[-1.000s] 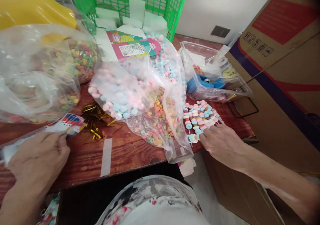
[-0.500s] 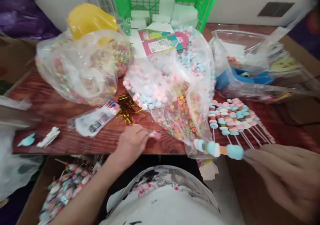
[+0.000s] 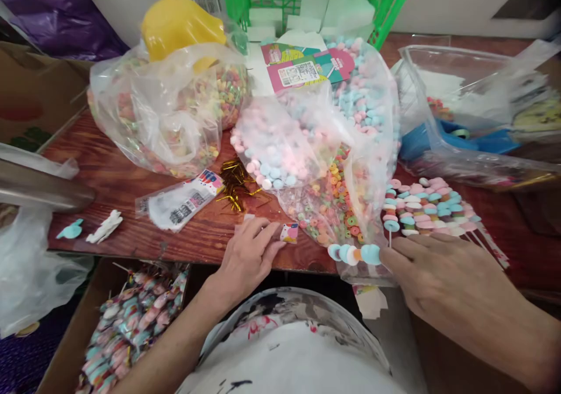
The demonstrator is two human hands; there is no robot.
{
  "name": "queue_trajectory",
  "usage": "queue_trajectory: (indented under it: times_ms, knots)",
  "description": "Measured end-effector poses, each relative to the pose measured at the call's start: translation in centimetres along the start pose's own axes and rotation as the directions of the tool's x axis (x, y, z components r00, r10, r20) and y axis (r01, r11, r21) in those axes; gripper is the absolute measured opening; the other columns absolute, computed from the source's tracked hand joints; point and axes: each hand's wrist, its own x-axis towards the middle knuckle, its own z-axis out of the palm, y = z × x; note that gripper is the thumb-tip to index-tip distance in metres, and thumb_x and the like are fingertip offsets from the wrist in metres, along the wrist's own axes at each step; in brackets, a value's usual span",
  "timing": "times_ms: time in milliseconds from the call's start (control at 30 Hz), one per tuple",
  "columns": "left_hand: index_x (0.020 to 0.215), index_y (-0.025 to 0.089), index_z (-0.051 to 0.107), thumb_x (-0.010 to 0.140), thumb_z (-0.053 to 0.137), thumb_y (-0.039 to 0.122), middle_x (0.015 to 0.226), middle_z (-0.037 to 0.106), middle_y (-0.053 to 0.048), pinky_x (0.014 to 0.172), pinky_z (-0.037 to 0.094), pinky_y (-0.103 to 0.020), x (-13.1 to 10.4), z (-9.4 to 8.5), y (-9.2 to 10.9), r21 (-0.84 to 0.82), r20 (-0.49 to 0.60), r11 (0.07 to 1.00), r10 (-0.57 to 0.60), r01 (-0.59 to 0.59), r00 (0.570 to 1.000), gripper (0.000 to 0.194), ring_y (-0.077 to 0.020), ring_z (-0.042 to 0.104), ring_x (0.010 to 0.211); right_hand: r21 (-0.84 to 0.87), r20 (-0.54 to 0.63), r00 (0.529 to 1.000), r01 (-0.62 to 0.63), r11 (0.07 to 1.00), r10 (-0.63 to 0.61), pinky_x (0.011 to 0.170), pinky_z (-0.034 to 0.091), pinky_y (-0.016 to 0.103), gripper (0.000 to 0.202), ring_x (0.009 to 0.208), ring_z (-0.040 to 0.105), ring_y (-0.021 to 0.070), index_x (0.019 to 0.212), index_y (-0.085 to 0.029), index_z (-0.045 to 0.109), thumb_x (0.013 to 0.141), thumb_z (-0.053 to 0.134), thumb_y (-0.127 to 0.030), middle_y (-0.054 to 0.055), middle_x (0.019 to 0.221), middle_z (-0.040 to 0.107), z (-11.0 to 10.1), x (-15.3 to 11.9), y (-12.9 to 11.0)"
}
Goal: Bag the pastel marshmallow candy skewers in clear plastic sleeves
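Note:
My left hand is closed near the table's front edge, its fingers on a small clear wrapper with a printed end. To the right, my right hand pinches the end of a candy skewer of blue, white and orange pieces, held level and pointing left. The stick is hidden in the fingers. Just behind the right hand lie several finished skewers. Left of centre are a stack of clear printed bags and a heap of gold twist ties.
Large candy bags and a bag of rings fill the table's back. A green crate stands behind, a clear bin at right. Below left, a box holds wrapped skewers.
My right hand has moved left with the skewer, nearer my left hand. The wrapper under my left hand shows more clearly. The whole view has shifted a little.

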Motion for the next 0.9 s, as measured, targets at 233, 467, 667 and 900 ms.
queue_trajectory:
  times_ms: [233, 467, 667, 900]
  knots:
    - [0.134, 0.024, 0.051, 0.095, 0.050, 0.035, 0.125, 0.063, -0.011, 0.090, 0.052, -0.034, 1.5, -0.1, 4.5, -0.843, 0.215, 0.492, -0.062, 0.217, 0.975, 0.041, -0.0222, 0.062, 0.111, 0.534, -0.253, 0.903, -0.169, 0.828, 0.347, 0.065, 0.049, 0.026, 0.015, 0.069, 0.065, 0.0154, 0.100, -0.023, 0.063, 0.088, 0.057, -0.017, 0.001, 0.083, 0.068, 1.2, -3.0, -0.8]
    - [0.118, 0.021, 0.065, 0.093, 0.053, 0.022, 0.116, 0.070, -0.008, 0.096, 0.051, -0.034, 1.9, 2.2, 5.3, -0.710, -0.079, 0.704, -0.076, -0.003, 0.994, 0.028, -0.0190, 0.065, 0.106, 0.432, -0.428, 0.823, -0.175, 0.885, 0.372, 0.066, 0.050, 0.026, 0.018, 0.069, 0.065, 0.0163, 0.099, -0.017, 0.064, 0.083, 0.060, -0.008, 0.004, 0.078, 0.068, 4.3, -2.0, -5.4]
    - [0.116, 0.021, 0.065, 0.094, 0.050, 0.021, 0.116, 0.070, -0.008, 0.099, 0.050, -0.038, 1.6, 3.1, 4.9, -0.596, -0.159, 0.803, -0.102, -0.014, 0.982, 0.027, -0.0193, 0.064, 0.108, 0.746, -0.261, 0.748, -0.245, 0.619, 0.611, 0.051, 0.043, 0.021, 0.011, 0.054, 0.055, 0.0108, 0.085, -0.018, 0.063, 0.087, 0.054, -0.011, -0.002, 0.063, 0.060, 6.2, -1.4, -9.0]
    - [0.106, 0.017, 0.068, 0.096, 0.047, 0.028, 0.100, 0.072, -0.006, 0.089, 0.052, -0.030, 1.3, 4.2, 6.4, -0.710, 0.007, 0.684, -0.232, 0.168, 0.973, 0.026, -0.0168, 0.066, 0.096, 0.816, -0.255, 0.664, -0.243, 0.525, 0.704, 0.051, 0.043, 0.020, 0.010, 0.050, 0.053, 0.0093, 0.088, -0.020, 0.065, 0.084, 0.059, -0.012, -0.003, 0.066, 0.060, 7.6, -2.0, -9.7]
